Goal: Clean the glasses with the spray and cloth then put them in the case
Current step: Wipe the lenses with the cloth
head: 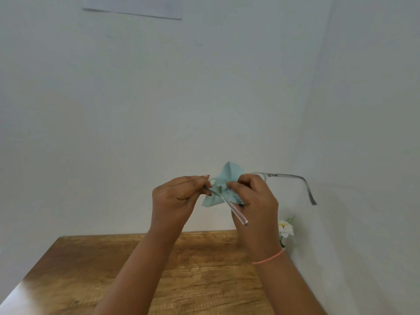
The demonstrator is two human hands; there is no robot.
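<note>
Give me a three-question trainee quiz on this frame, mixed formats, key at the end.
1. True or false: the glasses lie flat on the wooden table.
2. What does the right hand grip against the glasses? A) a spray bottle B) the cloth C) a case
3. Fill in: beside the right forearm, near the wall, is a white ____.

Key
1. False: the left hand pinches the frame and the glasses are held up above the table.
2. B
3. flower
</note>
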